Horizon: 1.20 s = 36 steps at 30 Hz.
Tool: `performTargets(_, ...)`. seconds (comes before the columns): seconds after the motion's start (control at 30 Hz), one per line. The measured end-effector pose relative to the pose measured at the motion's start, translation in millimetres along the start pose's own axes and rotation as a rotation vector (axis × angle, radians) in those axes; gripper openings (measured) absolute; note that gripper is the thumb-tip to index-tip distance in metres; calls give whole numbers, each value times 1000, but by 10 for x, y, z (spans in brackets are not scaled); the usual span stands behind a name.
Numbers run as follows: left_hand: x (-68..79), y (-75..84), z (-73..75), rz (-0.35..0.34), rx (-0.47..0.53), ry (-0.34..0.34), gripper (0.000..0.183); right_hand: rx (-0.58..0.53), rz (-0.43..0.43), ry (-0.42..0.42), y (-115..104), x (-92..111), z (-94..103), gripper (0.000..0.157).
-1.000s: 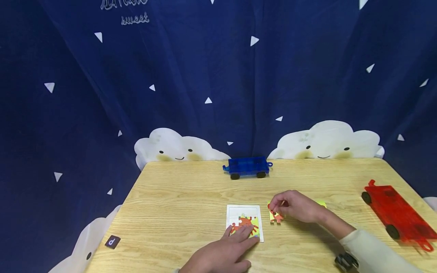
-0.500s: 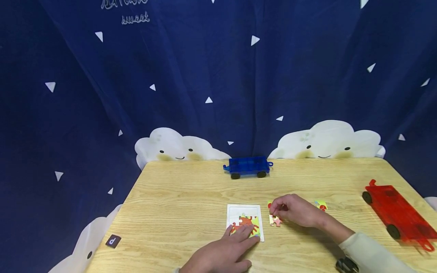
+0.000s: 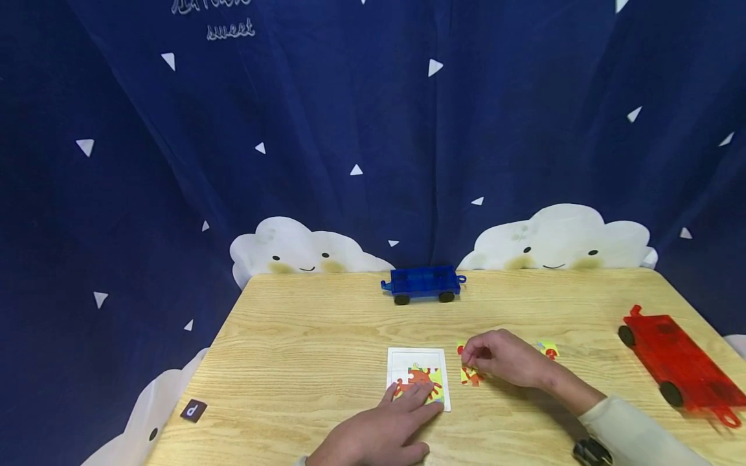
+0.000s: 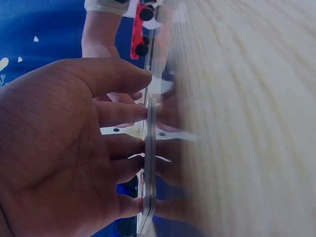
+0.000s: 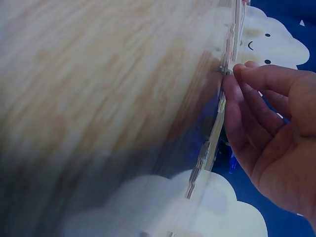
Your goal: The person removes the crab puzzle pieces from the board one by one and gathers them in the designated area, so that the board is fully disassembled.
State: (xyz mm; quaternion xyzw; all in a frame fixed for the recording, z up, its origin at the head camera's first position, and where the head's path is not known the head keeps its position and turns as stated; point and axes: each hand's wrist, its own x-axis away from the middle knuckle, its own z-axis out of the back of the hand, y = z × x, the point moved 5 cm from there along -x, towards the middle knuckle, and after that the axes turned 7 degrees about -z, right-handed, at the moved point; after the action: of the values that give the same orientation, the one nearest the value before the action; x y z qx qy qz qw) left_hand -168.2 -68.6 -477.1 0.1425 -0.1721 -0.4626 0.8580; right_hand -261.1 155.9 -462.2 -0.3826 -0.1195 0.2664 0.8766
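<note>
A white-framed jigsaw board point(image 3: 402, 360) lies on the table, its lower part filled with red crab pieces on a yellow ground. My left hand point(image 3: 381, 430) rests its outstretched fingers across those pieces; in the left wrist view the fingertips point(image 4: 136, 146) meet the board's edge-on face. To the right of the board, my right hand point(image 3: 504, 357) pinches a yellow-and-red puzzle piece point(image 3: 471, 377) between thumb and forefinger, low over the table. Part of a second piece point(image 3: 460, 348) shows just behind the fingers. Another loose piece point(image 3: 548, 350) lies beyond the right wrist.
A blue toy wagon point(image 3: 424, 283) stands at the table's back edge. At the right side is a larger red toy wagon point(image 3: 678, 362). A small dark tile with a letter point(image 3: 193, 410) lies at the left edge. Behind hangs a dark blue curtain point(image 3: 326, 116) with clouds.
My right hand has shifted slightly towards me, and the piece in its fingers has turned and tilted. The loose piece past the wrist shows more now. My left hand stays put.
</note>
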Motion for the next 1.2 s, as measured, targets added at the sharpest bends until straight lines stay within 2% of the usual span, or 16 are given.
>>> performTargets(0.37,-12,6,-3,-11,-48,4,62,5,33,35,-36,-2,27,12)
performTargets(0.6,-11,8,-9,-14,-93,2,62,1,6,40,-127,-98,-19,12)
performTargets(0.77,13,40,10,-32,-146,26,63,-7,30,37,-253,-192,-89,10)
performTargets(0.9,35,74,32,-57,-223,63,62,-26,51,15,-345,-264,-168,10)
performTargets(1.0,34,90,32,-66,-252,57,63,-41,41,-18,-387,-323,-242,10)
performTargets(1.2,28,113,1,-45,-204,8,71,-20,31,-80,-436,-438,-393,11)
